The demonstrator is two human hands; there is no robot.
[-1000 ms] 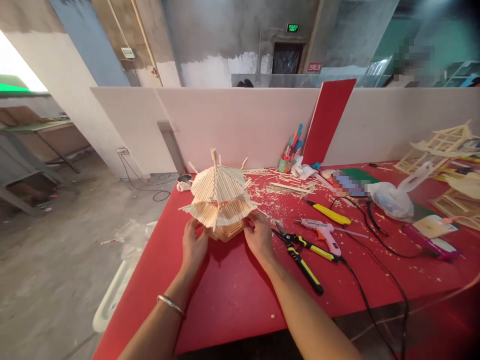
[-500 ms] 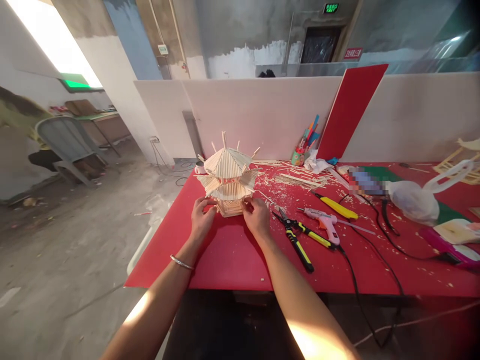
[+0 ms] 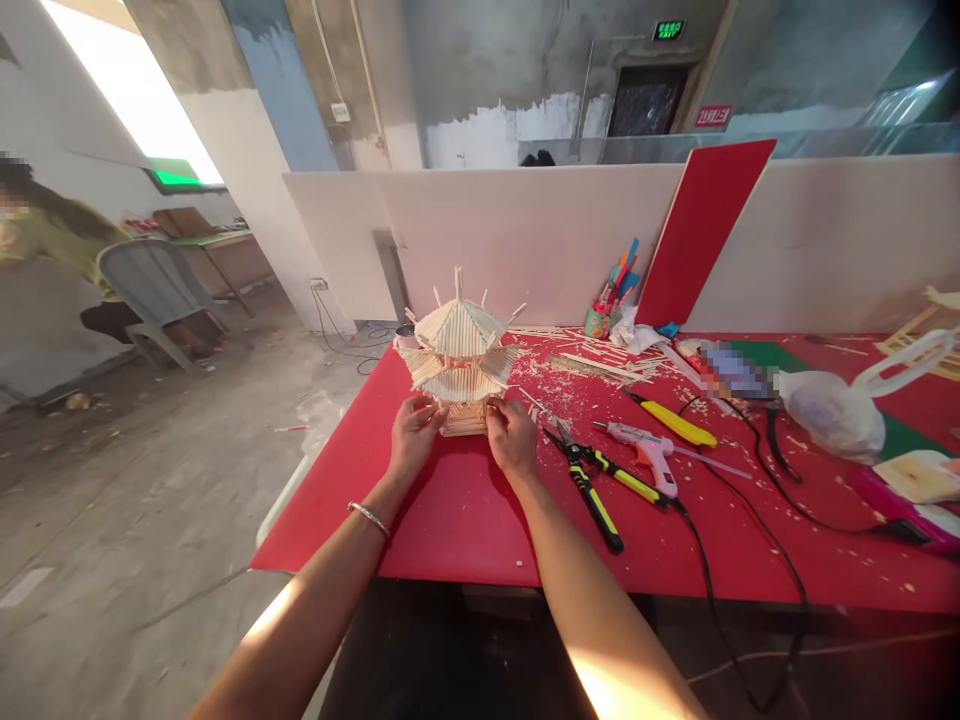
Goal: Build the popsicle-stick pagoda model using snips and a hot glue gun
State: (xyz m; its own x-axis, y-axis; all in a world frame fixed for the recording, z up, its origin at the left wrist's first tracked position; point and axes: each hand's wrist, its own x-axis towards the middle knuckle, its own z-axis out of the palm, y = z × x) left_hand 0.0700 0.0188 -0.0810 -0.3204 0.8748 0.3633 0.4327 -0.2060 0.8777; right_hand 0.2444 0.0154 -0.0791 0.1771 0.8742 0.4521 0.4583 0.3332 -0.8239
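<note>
A small pagoda model [image 3: 462,345] built of pale wooden sticks stands upright on the red tabletop [image 3: 457,520], its pointed roof rising above a flared lower tier. At its lower left side is my left hand [image 3: 416,432], fingers curled against the base. My right hand [image 3: 512,435] grips the base's lower right side with thumb and fingers pinched. The fingertips of both hands are partly hidden against the sticks. A silver bangle circles my left wrist. Right of my right hand lie black-and-yellow pliers [image 3: 600,490] and a pink glue gun [image 3: 649,450].
A yellow utility knife [image 3: 679,425], loose sticks and wood shavings lie on the right half. Behind them stands a pen cup [image 3: 598,320]. Further right are a plastic bag [image 3: 832,410] and cables. A person [image 3: 67,240] sits on a grey chair at far left.
The view has shifted slightly, bringing more of the seated person into sight. My left hand's fingers have come further in across the front of the pagoda's base; my right hand stays at its side.
</note>
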